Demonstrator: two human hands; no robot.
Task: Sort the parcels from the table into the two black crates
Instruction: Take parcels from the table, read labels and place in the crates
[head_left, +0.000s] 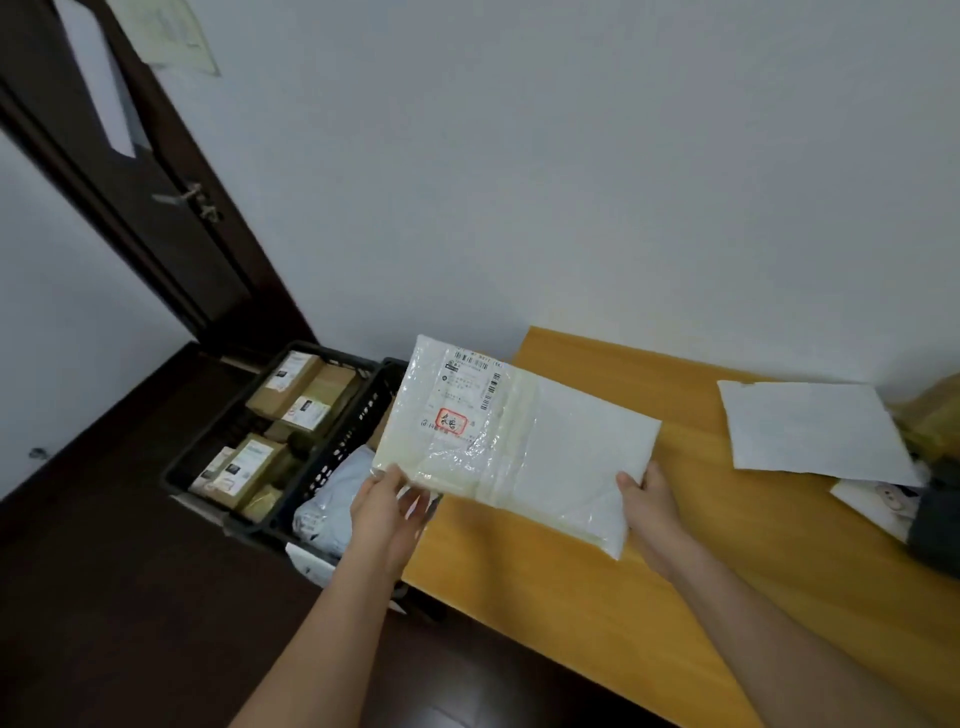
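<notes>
I hold a flat white plastic mailer (524, 452) with a shipping label and red stamp in the air, over the left end of the wooden table (649, 561). My left hand (387, 506) pinches its near left corner; my right hand (649, 499) grips its right edge. On the floor to the left stand two black crates. The far crate (208, 452) holds several brown cardboard boxes. The near crate (348, 436), next to the table, holds grey-white soft bags and is partly hidden by the mailer.
On the table's right lie another white mailer (810, 426), a yellowish bag (935, 410), a printed white parcel (878, 501) and a dark item (935, 525). A dark door (156, 197) stands behind the crates. Dark wooden floor (130, 597) lies at left.
</notes>
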